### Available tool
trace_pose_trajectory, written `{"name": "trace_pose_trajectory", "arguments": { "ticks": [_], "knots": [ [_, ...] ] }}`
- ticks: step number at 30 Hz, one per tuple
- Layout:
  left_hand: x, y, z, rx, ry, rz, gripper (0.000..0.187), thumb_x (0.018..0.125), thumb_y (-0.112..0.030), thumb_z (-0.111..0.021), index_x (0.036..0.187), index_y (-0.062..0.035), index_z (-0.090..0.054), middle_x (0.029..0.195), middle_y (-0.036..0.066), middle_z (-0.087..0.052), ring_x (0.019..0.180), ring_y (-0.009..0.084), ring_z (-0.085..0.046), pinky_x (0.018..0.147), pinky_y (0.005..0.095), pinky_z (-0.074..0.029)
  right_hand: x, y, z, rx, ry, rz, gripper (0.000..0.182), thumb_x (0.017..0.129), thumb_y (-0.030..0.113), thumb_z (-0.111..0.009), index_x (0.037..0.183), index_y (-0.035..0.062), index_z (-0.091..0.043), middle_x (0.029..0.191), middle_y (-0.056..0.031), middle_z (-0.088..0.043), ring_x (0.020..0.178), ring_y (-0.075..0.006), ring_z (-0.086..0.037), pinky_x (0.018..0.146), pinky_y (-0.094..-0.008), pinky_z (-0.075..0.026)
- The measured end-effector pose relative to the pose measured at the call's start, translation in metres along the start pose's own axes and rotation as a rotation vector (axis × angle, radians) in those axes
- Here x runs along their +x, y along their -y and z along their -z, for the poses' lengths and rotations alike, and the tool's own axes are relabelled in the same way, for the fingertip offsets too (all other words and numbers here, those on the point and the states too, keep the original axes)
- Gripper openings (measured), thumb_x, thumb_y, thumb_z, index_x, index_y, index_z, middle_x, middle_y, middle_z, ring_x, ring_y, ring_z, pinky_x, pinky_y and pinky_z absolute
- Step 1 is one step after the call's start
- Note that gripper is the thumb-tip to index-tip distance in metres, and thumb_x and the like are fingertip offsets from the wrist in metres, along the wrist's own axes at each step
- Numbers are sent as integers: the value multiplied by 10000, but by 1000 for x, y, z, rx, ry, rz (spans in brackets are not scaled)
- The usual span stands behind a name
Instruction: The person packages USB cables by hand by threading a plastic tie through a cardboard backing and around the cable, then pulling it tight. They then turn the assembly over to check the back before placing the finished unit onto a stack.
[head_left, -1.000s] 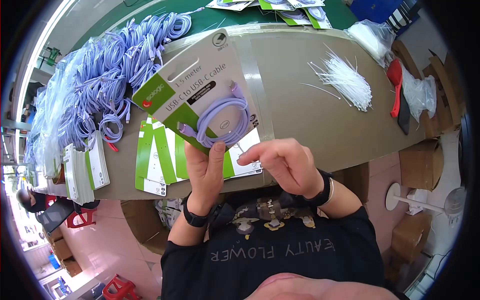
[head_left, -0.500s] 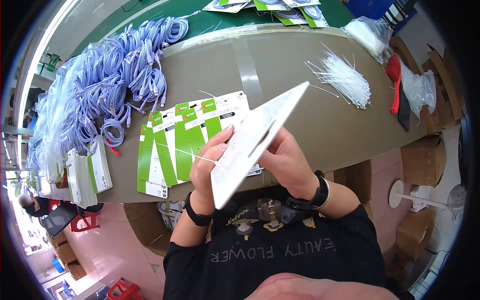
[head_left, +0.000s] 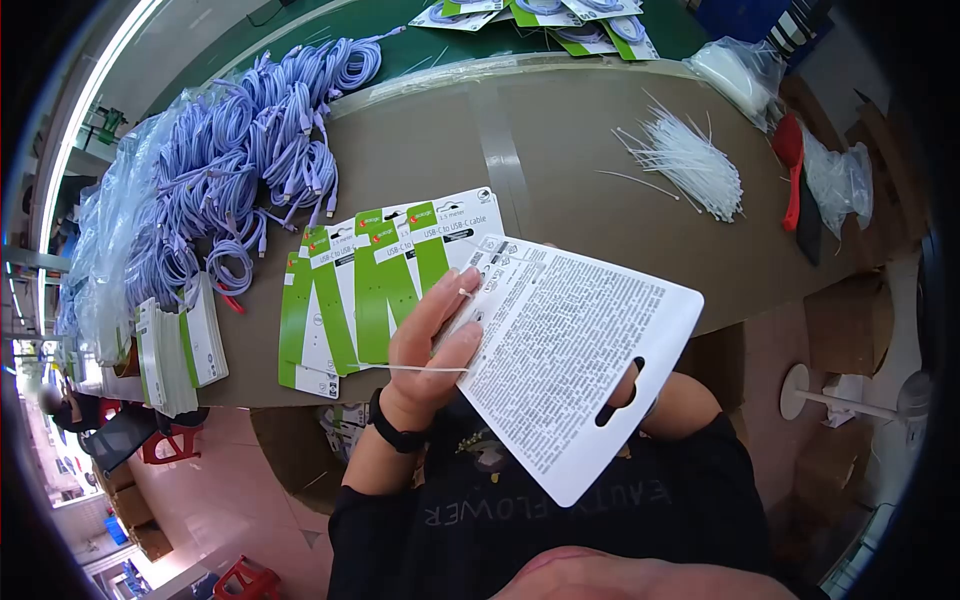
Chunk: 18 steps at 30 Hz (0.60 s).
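Note:
A white cardboard packaging card (head_left: 575, 350) faces up with its printed back, its hang slot toward the lower right. My left hand (head_left: 430, 345) grips its left edge, thumb and fingers closed there. A white cable tie (head_left: 415, 369) pokes out at that edge beside my fingers. Most of my right hand (head_left: 625, 387) is hidden behind the card; a bit of skin shows through the slot, and its fingers cannot be made out. Beyond my left hand, several green-and-white cards (head_left: 375, 310) labelled USB-C to USB-C cable lie overlapped on the table.
Purple coiled cables (head_left: 240, 140) are heaped at the left, partly in clear plastic. Below them stand stacked cards (head_left: 165, 360). White cable ties (head_left: 690, 165) lie right of centre, near a red-handled tool (head_left: 791, 190) and plastic bags (head_left: 740, 75). Carded cables (head_left: 540, 15) sit at the back.
The packaging card has turned from nearly edge-on to showing its printed back, swinging down and to the right. My right hand has gone from plain view to mostly behind it.

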<state>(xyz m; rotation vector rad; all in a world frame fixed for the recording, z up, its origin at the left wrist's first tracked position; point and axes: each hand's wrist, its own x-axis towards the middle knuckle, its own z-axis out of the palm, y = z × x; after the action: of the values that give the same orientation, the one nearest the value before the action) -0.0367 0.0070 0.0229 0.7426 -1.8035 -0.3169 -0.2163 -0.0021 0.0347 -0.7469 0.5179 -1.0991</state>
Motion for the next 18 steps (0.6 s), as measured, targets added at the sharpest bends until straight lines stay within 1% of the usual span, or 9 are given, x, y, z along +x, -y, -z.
{"name": "trace_pose_trajectory", "arguments": {
  "ticks": [2,3,6,7,10,11,14,15,18],
  "knots": [
    [1,-7,3,-72,38,179,223,807,45,-621,1020,15,-560,1129,275,-610,1020,349,-641,885,427,-529,-6,13,-7,255,-64,-225,377,867,173,-703,1135,32,-480,1102,-67,-593,1012,-112,-591,836,-253,-516],
    [2,-5,1,-73,38,179,223,807,45,-621,1020,15,-560,1129,275,-610,1020,349,-641,885,427,-529,-5,15,-8,255,-65,-224,377,867,173,-703,1135,32,-480,1102,-67,-593,1012,-112,-591,836,-253,-516],
    [5,9,-13,-10,-82,-197,260,850,26,-584,1109,14,-576,1105,243,-633,1010,294,-642,866,365,-519,-2,20,-9,230,12,-115,308,892,153,-670,1111,34,-490,1033,-44,-603,965,-91,-588,824,-235,-506],
    [4,7,-12,-12,-82,-198,260,850,26,-584,1109,14,-576,1105,243,-633,1010,294,-642,866,365,-519,0,18,-6,228,11,-113,308,892,153,-670,1111,34,-490,1033,-44,-603,965,-91,-588,824,-235,-506],
    [-4,-6,-1,-28,-59,402,360,921,-44,-548,1270,15,-478,1178,188,-609,1066,229,-601,891,314,-477,10,2,9,-363,-66,129,224,918,123,-628,1088,12,-535,1002,-36,-615,934,-82,-584,818,-233,-493],
    [-2,-7,1,-29,-64,403,360,921,-44,-548,1270,15,-478,1178,188,-609,1066,229,-601,891,314,-477,13,3,12,-367,-63,126,224,918,123,-628,1088,12,-535,1002,-36,-615,934,-82,-584,818,-233,-493],
    [6,-7,6,-725,-250,765,420,966,-89,-504,1350,19,-373,1255,125,-551,1135,184,-536,955,308,-428,17,9,25,-423,-75,177,298,927,72,-595,1209,-5,-534,1097,-62,-638,907,-80,-605,796,-247,-492],
    [6,-7,5,-733,-254,765,420,966,-89,-504,1350,19,-373,1255,125,-551,1135,184,-536,955,308,-428,16,8,24,-431,-76,175,298,927,72,-595,1209,-5,-534,1097,-62,-638,907,-80,-605,796,-247,-492],
    [6,-9,2,-928,-124,867,434,974,-93,-497,1367,17,-347,1297,90,-501,1160,144,-493,991,301,-393,13,0,15,-411,138,130,217,922,38,-570,1133,-16,-579,1056,-66,-646,910,-107,-605,799,-273,-498]
  ]
}}
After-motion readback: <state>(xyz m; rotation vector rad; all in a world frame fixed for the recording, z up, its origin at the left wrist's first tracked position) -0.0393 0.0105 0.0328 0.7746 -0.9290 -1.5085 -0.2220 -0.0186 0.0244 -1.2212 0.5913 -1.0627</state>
